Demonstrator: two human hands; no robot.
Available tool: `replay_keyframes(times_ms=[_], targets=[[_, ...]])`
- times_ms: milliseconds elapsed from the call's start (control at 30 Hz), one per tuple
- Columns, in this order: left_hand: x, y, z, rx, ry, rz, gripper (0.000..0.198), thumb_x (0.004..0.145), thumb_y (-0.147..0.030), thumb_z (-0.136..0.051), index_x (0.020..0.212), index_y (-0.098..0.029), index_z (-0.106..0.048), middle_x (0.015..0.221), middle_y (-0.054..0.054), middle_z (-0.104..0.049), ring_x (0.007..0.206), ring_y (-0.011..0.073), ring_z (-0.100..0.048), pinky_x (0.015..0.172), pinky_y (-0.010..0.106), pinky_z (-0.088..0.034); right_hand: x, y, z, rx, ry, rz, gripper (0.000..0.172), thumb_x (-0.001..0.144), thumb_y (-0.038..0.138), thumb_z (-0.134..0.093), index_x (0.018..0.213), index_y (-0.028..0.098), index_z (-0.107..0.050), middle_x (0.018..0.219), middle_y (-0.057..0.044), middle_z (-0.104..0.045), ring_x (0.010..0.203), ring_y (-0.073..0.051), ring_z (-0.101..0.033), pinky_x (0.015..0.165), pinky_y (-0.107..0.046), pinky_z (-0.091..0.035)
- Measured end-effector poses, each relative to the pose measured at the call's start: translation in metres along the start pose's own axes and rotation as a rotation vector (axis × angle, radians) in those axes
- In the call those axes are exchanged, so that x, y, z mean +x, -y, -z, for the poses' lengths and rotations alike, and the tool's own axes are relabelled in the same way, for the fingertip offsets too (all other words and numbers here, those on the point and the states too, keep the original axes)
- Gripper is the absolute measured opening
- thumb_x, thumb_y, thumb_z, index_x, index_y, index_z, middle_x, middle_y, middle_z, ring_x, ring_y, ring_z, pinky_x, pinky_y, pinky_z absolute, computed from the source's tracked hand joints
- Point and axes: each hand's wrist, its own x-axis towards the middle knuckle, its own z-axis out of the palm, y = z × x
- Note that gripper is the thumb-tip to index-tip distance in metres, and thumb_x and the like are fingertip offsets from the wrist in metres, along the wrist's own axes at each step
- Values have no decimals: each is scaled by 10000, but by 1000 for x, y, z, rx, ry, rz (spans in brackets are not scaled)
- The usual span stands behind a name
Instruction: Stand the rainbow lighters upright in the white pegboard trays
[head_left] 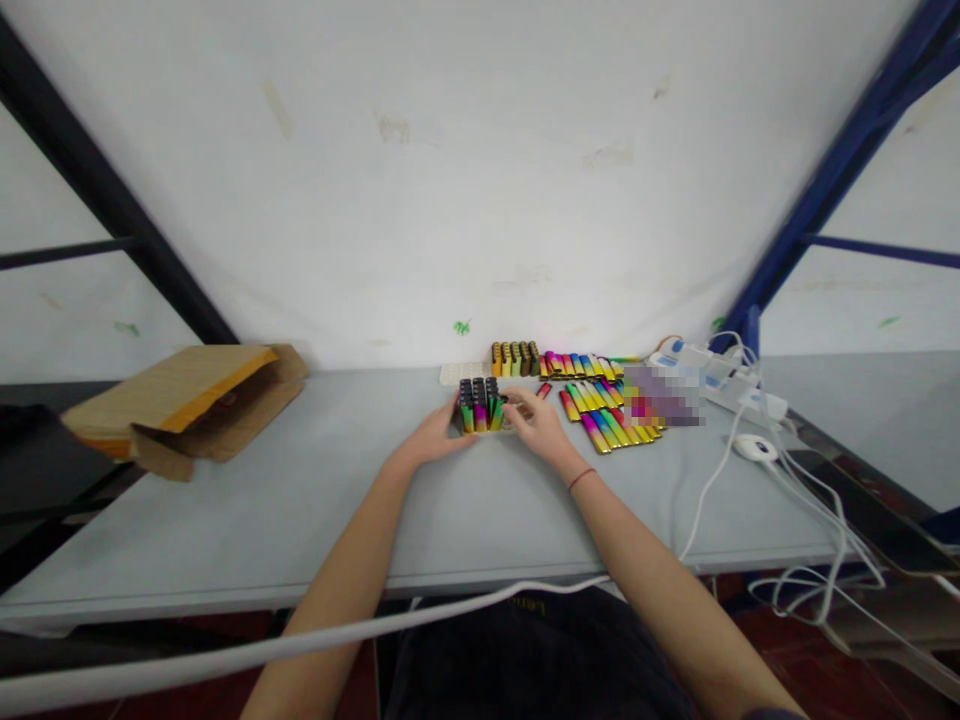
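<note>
A block of upright disposable lighters with black tops and rainbow-fade bodies stands in a holder on the grey table. My left hand presses against its left side. My right hand clasps its right side, fingertips near the black tops. The holder's base is mostly hidden by my hands. To the right lie rows of rainbow lighters. A single red lighter lies close to my right fingers. Further back stands a row of darker-topped lighters beside a white grid tray.
A brown paper envelope lies at the table's left end. A pixelated patch hides something at the right. A white power strip and a small white device sit at the right, with white cables running over the table's edge.
</note>
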Motion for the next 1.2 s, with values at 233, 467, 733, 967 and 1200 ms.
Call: replay_keyframes(times_ms=[233,467,733,967,1200], targets=[[0,-1,0,5,2,14,970,788,-556,-703,1549,-83,-331,1514,216,-502,1383,399,-492,1175,545,-363,-1,8,5,-238,78,106,333,956,270,-535,1231,188,-705,964,-73,-712,711,-152,-610,723,-280,-504],[-1,-2,2,27,8,37,985,772,-575,-688,1548,-81,-336,1516,203,-507,1396,402,-478,1195,523,-343,1,6,22,-690,-133,-135,380,976,232,-446,1266,132,-668,1125,-145,-670,991,-237,-592,899,-336,-445],[0,-5,3,29,14,43,955,764,-592,-683,1516,-82,-387,1512,217,-506,1392,412,-480,1198,539,-333,-3,-5,38,-977,-93,-351,434,989,391,-489,1396,312,-620,1382,-154,-544,1229,-369,-431,945,-478,-373],[-1,-10,4,-1,5,21,862,770,-526,-699,1466,-80,-454,1468,203,-556,1383,424,-482,1188,548,-344,1,-10,27,-926,-47,-274,327,969,367,-541,945,174,-804,1107,-189,-705,1137,-350,-498,942,-485,-386],[-1,-8,3,22,7,50,917,765,-581,-687,1488,-81,-424,1520,215,-498,1375,419,-496,1184,538,-352,8,-9,27,-892,116,-312,306,943,115,-454,957,71,-756,1009,-204,-715,946,-247,-641,834,-321,-433]])
